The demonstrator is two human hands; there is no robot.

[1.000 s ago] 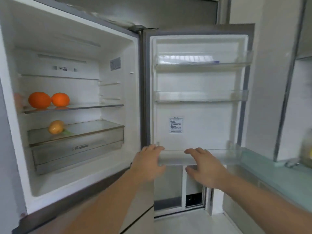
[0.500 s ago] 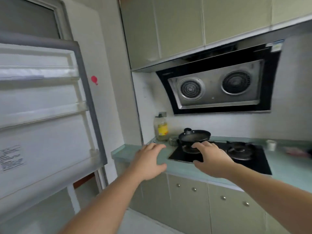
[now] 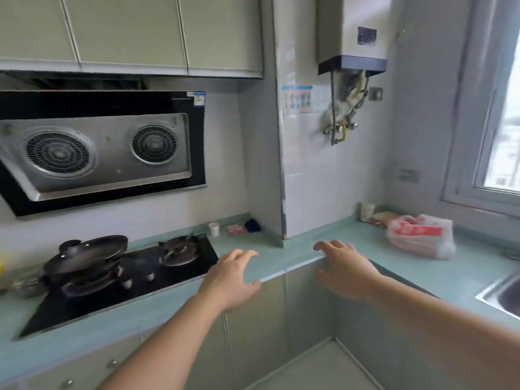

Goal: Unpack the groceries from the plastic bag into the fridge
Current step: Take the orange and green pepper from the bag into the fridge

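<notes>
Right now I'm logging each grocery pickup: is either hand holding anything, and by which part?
Nothing is held. The left hand and right hand are open above the counter edge; the bag lies untouched on the counter.

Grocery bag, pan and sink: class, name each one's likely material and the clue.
Grocery bag: thin, crinkled translucent plastic with red print. Pan: dark metal, probably coated; dull sheen. Sink: looks like stainless steel, grey and shiny, though only a corner shows.
</notes>
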